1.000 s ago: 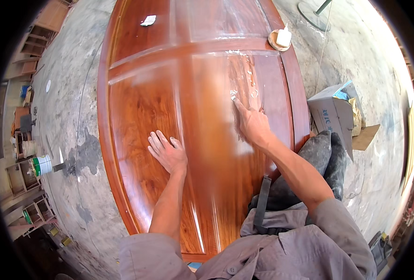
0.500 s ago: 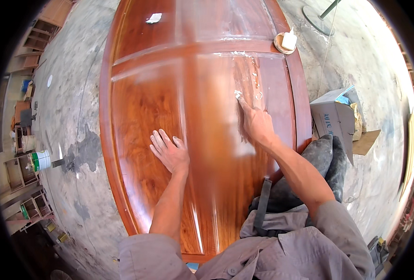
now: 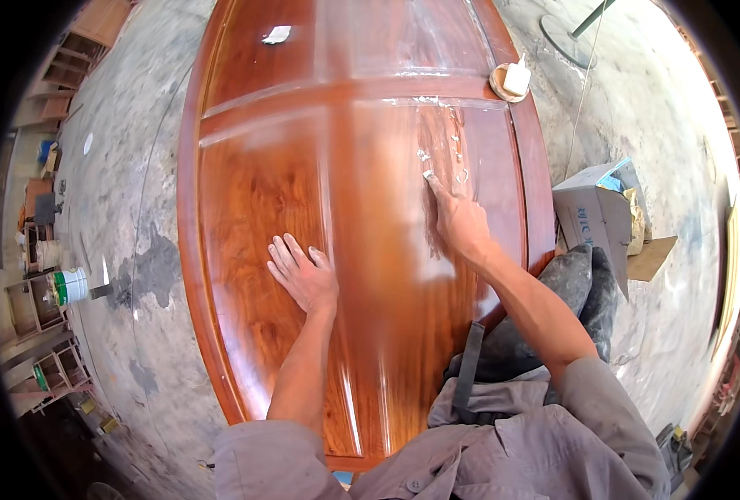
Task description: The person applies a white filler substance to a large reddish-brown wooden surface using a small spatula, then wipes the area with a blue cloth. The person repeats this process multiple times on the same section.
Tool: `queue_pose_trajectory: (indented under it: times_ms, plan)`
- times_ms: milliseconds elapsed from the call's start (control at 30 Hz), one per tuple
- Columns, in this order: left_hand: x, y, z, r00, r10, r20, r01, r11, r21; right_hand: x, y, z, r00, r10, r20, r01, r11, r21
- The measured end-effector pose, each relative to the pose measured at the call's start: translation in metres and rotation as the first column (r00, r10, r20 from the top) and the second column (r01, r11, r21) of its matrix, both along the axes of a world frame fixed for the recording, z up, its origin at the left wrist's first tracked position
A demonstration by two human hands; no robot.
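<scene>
A glossy red-brown panelled wooden door (image 3: 270, 192) lies in front of me. My left hand (image 3: 306, 273) rests flat on its left panel, fingers spread, holding nothing. On the right panel, my right hand (image 3: 460, 218) presses down with its index finger stretched out and the other fingers curled. That fingertip has white paste on it. A dab of white paste (image 3: 423, 155) sits just beyond the fingertip. Beside it, a squiggly line of white paste (image 3: 456, 137) runs along the panel over a dull smeared strip. What lies under the curled fingers is hidden.
A white squeeze bottle (image 3: 516, 79) lies on a round dish (image 3: 498, 82) at the door's right edge. A crumpled white scrap (image 3: 276, 35) lies on the far left panel. An open cardboard box (image 3: 595, 212) stands right. A white-and-green bucket (image 3: 70, 286) stands left on the concrete floor.
My right fingertip has slid slightly nearer to me, and the dab of paste now shows apart from it. My left hand stays in place.
</scene>
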State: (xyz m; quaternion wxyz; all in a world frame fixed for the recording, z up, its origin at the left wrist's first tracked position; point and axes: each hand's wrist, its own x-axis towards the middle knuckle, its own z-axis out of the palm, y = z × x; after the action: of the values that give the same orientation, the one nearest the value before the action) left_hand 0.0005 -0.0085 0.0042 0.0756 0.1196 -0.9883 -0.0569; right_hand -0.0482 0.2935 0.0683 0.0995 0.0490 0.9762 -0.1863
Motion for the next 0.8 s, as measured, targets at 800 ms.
queue_pose_trajectory:
  times_ms: [800]
  plan:
    - [-0.003,0.005,0.0,0.999,-0.024,-0.023,0.024,1.0,-0.003,-0.035,0.007,-0.003,0.999,0.0,-0.05,-0.002,0.999,-0.04]
